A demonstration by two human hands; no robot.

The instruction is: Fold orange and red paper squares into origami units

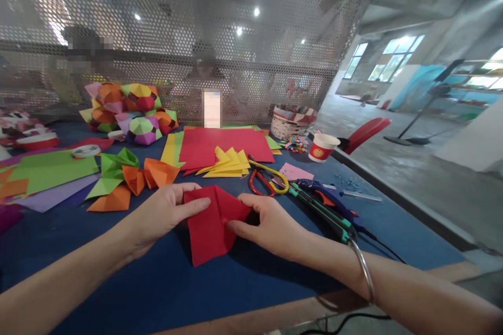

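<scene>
A partly folded sheet of red paper [206, 233] is held up just above the blue tabletop, with creases across it. My left hand [173, 207] pinches its upper left edge, thumb lying on the front. On the right side, my right hand [265, 222] grips the paper between thumb and fingers; the fingertips behind it are hidden. Just beyond lie yellow folded paper pieces [228, 163] and a stack of red sheets [200, 141]. Orange folded pieces [159, 171] and a green folded piece [118, 165] sit beyond my left hand.
Scissors [261, 183], a green-and-black cutter [322, 209] and a blue glue gun [328, 196] with a cord lie at right. A paper cup [323, 147] and woven basket [291, 123] stand behind them. Paper balls [143, 128] are piled at back left, before a perforated screen [236, 42].
</scene>
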